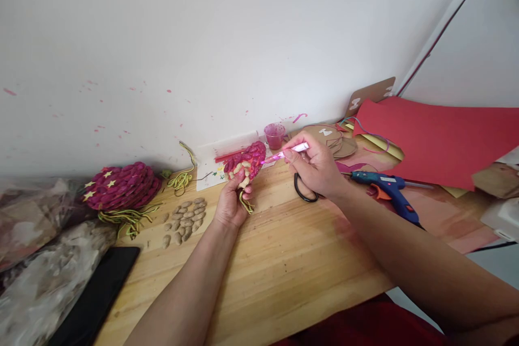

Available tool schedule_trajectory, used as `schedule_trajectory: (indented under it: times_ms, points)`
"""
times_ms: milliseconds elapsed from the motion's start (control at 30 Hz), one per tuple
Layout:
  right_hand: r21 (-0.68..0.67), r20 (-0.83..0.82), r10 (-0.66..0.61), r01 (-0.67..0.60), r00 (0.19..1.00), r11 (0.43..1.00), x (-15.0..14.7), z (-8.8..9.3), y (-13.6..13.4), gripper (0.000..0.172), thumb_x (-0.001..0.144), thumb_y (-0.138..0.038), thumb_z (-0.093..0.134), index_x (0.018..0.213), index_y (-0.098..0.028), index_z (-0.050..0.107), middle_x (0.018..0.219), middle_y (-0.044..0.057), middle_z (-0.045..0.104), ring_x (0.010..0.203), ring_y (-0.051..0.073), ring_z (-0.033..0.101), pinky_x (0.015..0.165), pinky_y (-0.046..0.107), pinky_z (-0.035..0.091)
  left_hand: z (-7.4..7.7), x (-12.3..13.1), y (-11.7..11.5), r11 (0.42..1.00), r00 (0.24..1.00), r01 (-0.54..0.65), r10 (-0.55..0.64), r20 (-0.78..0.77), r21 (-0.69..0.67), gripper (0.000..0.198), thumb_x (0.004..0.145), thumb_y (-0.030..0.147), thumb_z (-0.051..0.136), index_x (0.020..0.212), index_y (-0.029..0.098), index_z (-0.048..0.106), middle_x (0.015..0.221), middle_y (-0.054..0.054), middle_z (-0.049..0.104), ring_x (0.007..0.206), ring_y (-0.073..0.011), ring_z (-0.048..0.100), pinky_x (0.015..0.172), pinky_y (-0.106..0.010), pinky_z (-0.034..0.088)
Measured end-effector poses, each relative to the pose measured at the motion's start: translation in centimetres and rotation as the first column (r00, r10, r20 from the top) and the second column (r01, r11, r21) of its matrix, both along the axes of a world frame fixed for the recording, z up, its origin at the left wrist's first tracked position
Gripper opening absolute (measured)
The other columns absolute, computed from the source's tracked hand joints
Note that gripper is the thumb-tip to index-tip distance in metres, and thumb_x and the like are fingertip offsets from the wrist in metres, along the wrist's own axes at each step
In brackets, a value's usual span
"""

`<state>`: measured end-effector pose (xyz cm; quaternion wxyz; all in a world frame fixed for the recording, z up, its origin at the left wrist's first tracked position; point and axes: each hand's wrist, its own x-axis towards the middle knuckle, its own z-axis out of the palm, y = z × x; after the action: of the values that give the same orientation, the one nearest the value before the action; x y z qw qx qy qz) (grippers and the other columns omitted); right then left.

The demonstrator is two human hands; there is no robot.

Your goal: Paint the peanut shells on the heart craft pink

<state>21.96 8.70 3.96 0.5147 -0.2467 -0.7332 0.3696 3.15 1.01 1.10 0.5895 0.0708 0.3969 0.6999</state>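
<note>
My left hand (234, 200) is closed on a round peanut-shell ornament (253, 158), held tilted above the wooden table. Most of its shells are magenta; those by my thumb are still bare tan, and a yellow-green yarn tail (246, 204) hangs below. Between the thumb and fingers of my right hand (314, 165) is a paintbrush (290, 153) with a white handle, its pink tip touching or very close to the ornament's right side. A clear cup of pink paint (274, 135) stands just behind, by the wall.
Loose peanuts (186, 219) lie left of my left hand, near stacked magenta ornaments (121, 186) with gold stars. A black phone-like slab (101, 286) and plastic bags (52, 281) sit at left. Right are scissors (305, 190), a blue glue gun (391, 194) and red sheet (438, 135).
</note>
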Motion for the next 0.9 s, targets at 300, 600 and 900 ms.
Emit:
schedule_trajectory:
  times_ms: [300,600,900]
  points:
    - [0.184,0.065,-0.016,0.004,0.998,0.983,0.0,0.5,-0.6,0.013,0.096,-0.034,0.066,0.094,-0.021,0.062,0.082,0.001,0.068,0.069,0.014,0.057,0.066,0.028,0.043,0.0,-0.1,0.1,1.000,1.000,0.005,-0.006,-0.017,-0.007,0.018,0.081,0.015,0.076,0.084,0.016,0.058,0.063,0.005,0.055,0.039,-0.0017,0.045,0.032,-0.008,0.029]
    - [0.301,0.123,-0.008,-0.029,0.992,0.953,-0.2,0.7,-1.2,0.011,0.096,-0.032,0.066,0.092,-0.023,0.062,0.084,0.002,0.072,0.075,0.016,0.063,0.070,0.030,0.046,0.1,-0.2,0.1,1.000,0.999,-0.021,0.021,-0.028,0.016,0.016,0.081,0.014,0.075,0.088,0.016,0.060,0.064,0.005,0.056,0.040,-0.0016,0.046,0.032,-0.007,0.029]
    - [0.311,0.122,-0.052,0.011,0.991,0.950,-0.1,0.8,-1.2,0.012,0.097,-0.033,0.065,0.092,-0.023,0.062,0.083,0.002,0.072,0.072,0.015,0.062,0.067,0.030,0.046,-0.1,-0.2,0.2,0.999,0.999,-0.026,0.027,-0.033,0.021,0.016,0.081,0.015,0.076,0.086,0.016,0.061,0.065,0.004,0.057,0.041,-0.0020,0.046,0.032,-0.007,0.031]
